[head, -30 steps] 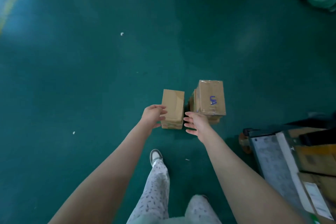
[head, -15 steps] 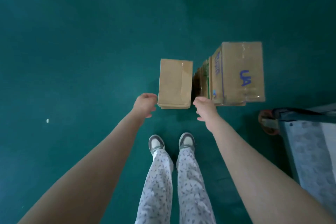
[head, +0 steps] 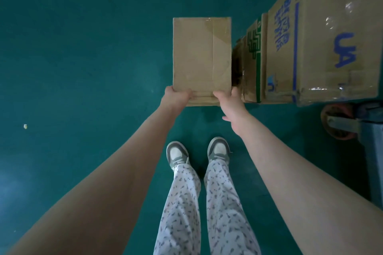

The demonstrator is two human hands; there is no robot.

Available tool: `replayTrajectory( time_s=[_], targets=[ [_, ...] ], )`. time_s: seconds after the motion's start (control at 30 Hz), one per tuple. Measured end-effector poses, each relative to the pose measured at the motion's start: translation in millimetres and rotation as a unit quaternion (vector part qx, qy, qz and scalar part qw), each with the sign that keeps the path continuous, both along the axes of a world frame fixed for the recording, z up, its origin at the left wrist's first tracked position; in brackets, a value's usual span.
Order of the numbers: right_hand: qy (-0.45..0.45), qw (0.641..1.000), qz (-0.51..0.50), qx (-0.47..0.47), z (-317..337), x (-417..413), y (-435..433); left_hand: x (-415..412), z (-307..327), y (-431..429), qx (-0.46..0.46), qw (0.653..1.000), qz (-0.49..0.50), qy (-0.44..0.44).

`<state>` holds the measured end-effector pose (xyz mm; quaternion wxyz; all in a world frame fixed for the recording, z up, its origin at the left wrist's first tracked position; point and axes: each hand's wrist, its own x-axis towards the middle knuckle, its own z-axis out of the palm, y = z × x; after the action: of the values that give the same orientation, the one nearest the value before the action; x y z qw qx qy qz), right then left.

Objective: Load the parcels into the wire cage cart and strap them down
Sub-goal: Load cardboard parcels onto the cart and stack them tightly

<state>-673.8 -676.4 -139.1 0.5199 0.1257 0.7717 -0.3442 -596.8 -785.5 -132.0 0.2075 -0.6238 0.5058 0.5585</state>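
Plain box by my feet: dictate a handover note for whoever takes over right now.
Left hand grips the plain box at its near-left corner; right hand holds the near-right corner. Whether the box is off the floor is unclear. It is beside a stack topped by the UA box. A cart wheel shows at right. Done: nothing visibly loaded. Left: load every parcel, then strap down.

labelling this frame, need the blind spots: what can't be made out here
Head view only.
Fingertips of the left hand and right hand: hidden at the near edge of the plain box, which they grip.
UA box: cut off by the top and right edges.
Green-printed box: mostly covered by the UA box.
Cart: only a wheel and corner show; cage out of frame.
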Motion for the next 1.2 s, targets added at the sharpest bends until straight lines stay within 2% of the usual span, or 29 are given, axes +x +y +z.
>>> replayTrajectory(
  time_s=[0.1,0.33,0.57,0.73,1.2],
  targets=[
    [0.034,0.998,-0.048,-0.034,32,-8,-11,-10,33,-5,-0.023,0.999,0.033,0.013],
    [0.084,0.988,-0.074,-0.109,131,-37,-35,-35,136,-26,-0.059,0.993,0.064,0.074],
    [0.127,0.967,-0.143,-0.165,251,-52,-33,-58,264,-32,-0.113,0.979,0.029,0.167],
    [0.165,0.939,-0.217,-0.212,330,-56,-12,-67,351,-8,-0.138,0.961,0.008,0.238],
    [0.287,0.856,-0.350,-0.249,477,-58,97,-104,494,85,-0.175,0.909,-0.154,0.345]
  ],
)
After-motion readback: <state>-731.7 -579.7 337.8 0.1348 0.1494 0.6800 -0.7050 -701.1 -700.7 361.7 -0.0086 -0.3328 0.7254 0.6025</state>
